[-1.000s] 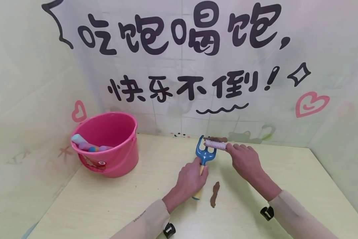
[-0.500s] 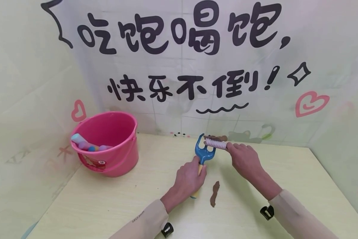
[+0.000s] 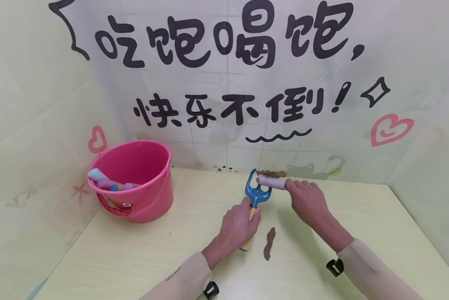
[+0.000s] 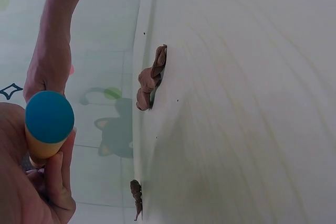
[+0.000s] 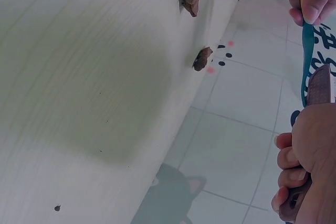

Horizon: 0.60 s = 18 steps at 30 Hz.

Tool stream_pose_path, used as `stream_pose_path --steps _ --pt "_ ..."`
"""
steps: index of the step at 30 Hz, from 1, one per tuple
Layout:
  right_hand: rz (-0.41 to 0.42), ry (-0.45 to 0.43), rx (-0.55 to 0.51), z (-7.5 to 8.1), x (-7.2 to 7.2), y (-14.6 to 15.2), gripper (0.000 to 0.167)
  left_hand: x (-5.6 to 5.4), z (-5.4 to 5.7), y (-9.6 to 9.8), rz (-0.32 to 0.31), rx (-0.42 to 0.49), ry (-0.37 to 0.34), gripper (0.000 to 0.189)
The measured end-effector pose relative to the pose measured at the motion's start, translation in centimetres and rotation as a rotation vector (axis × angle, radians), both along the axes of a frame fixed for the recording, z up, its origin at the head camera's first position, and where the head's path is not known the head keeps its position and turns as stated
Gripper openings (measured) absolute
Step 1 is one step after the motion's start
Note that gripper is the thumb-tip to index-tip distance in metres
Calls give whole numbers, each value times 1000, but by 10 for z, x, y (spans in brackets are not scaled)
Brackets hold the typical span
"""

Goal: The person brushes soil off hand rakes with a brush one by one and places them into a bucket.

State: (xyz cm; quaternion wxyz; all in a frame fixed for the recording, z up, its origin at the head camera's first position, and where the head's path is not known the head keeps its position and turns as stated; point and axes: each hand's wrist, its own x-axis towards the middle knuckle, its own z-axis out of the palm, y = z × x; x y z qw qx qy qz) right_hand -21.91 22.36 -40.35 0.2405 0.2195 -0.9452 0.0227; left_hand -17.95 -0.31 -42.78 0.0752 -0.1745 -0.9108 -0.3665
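Note:
In the head view my left hand grips the wooden handle of a blue three-pronged hand fork, prongs pointing away. The handle's blue end cap fills part of the left wrist view. My right hand holds a scrub brush with pale purple bristles, its head against or just over the fork's prongs. Fingers curl round the brush's dark handle in the right wrist view. A twisted brown lump lies on the table right of the fork, and another brown lump shows behind the brush.
A pink bucket stands at the left, with pastel-coloured items inside. A printed curtain rises along the table's back edge. Small dark crumbs dot the pale wooden table.
The brush has shifted very slightly to the right at the prongs. The fork moved up a little, then back down. Both hands keep their grips; the brown lumps stay in place.

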Motion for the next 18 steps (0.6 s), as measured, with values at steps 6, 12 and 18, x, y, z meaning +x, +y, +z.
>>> stream_pose_path --steps 6,12,18 --pt "-16 -30 7 1 1 0 20 0 -1 0 -6 -1 1 20" --pt "-9 -20 5 1 1 0 21 1 -1 0 0 -7 1 20" --pt "-14 -18 8 1 1 0 22 2 -1 0 -1 -7 -6 20"
